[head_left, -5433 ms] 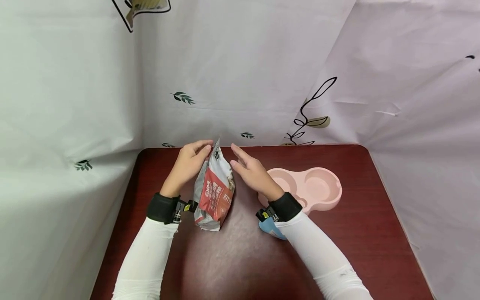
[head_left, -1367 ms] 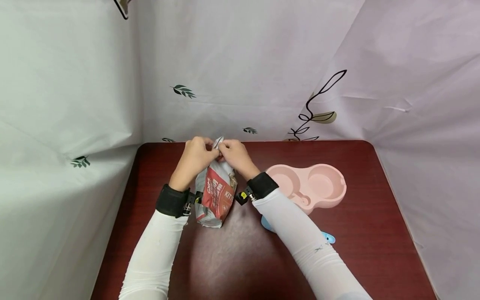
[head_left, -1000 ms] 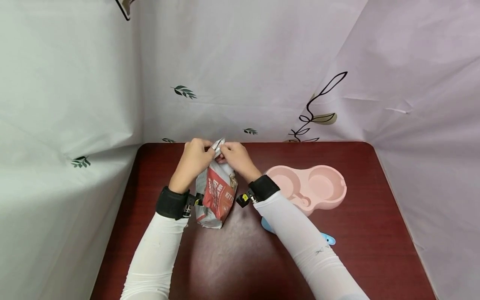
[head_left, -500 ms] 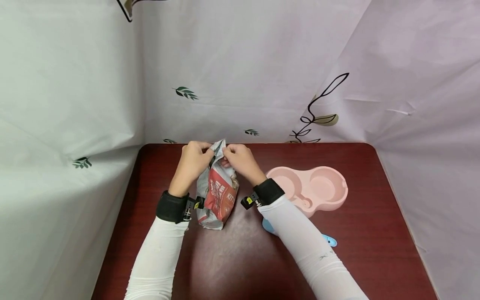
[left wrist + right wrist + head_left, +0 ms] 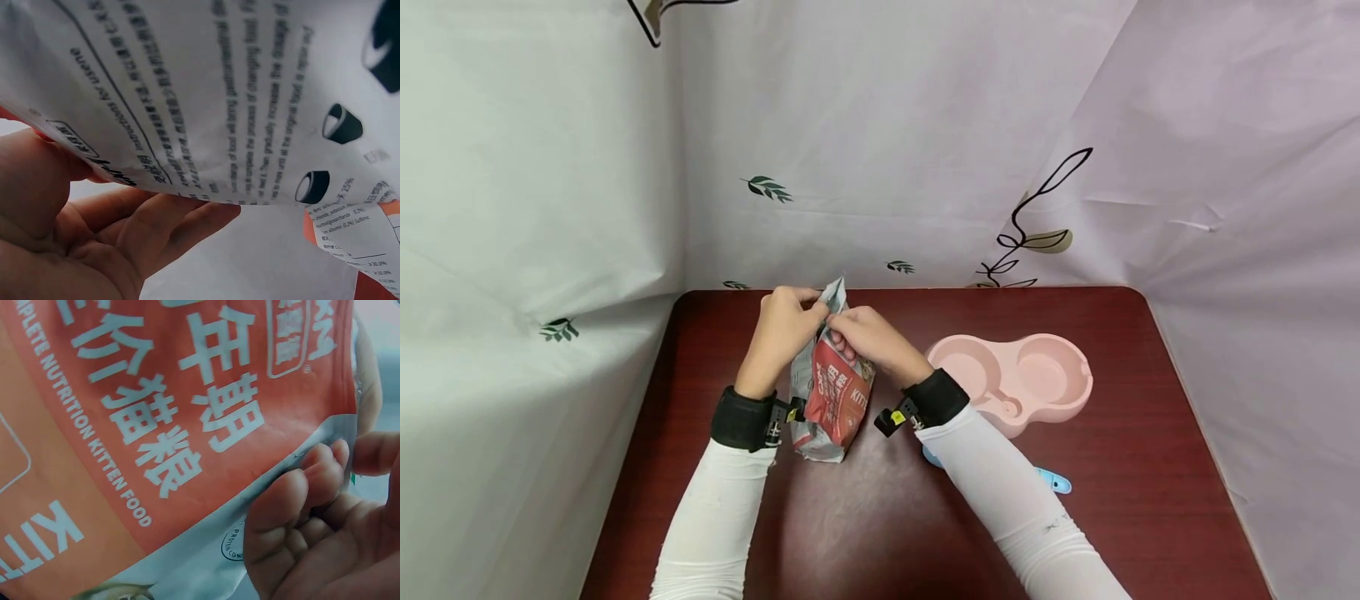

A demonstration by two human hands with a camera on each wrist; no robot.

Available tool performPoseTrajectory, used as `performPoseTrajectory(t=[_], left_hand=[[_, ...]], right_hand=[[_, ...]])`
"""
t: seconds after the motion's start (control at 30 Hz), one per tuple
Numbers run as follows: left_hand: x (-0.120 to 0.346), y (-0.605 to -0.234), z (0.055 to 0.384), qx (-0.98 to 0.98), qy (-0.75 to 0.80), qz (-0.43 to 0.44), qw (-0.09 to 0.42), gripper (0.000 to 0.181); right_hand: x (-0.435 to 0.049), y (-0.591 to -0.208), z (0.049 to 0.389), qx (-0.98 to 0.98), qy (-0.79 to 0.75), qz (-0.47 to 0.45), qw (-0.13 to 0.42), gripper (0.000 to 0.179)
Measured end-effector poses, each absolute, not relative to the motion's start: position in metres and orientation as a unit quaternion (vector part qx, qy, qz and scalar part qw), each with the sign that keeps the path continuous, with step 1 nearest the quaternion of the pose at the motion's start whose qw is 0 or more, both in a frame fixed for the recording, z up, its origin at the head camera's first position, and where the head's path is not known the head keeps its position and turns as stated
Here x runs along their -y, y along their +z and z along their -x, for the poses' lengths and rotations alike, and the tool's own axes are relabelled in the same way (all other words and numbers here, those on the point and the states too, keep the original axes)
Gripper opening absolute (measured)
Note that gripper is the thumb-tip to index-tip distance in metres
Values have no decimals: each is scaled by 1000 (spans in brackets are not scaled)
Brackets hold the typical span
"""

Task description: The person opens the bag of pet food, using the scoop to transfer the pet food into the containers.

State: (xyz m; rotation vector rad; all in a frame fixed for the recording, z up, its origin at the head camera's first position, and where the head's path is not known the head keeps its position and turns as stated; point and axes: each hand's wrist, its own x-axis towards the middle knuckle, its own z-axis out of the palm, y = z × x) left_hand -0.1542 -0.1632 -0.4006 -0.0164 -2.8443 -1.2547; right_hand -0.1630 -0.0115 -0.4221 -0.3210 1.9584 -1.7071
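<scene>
A red, orange and silver bag of kitten food [image 5: 838,392] stands upright on the table, its top narrowed to a peak. My left hand [image 5: 781,329] pinches the top edge on the left side. On the other side my right hand [image 5: 876,337] pinches the near edge, its fingers curled against the front. In the left wrist view the bag's printed back [image 5: 206,106] fills most of the picture above my fingers. The right wrist view has the bag's red front [image 5: 187,412] close up, with curled fingers [image 5: 275,506] at its edge. Whether the bag's mouth is unsealed I cannot tell.
A pink double bowl [image 5: 1009,358] with two round hollows stands to the right of the bag. Under my right forearm lies a blue utensil, its handle end [image 5: 1054,481] showing and its middle hidden. The dark red table [image 5: 1150,500] meets white cloth walls behind.
From apart beside the bag, both hands have come to its top and taken hold. Over the last second my right hand has slid lower along the edge, and the top stands taller.
</scene>
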Motion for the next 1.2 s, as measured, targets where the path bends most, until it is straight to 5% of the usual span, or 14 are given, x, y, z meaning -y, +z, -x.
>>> performPoseTrajectory(t=[0.37,0.6,1.2], left_hand=[[159,-378,136,931,-354,32,-84,45],[163,-380,133,925,-370,44,-81,31],[173,-374,121,928,-363,35,-77,40]], right_hand=[[11,-427,163,-693,-664,107,261,32],[11,-429,163,-697,-661,106,258,33],[-27,-418,168,-739,-610,120,261,28]])
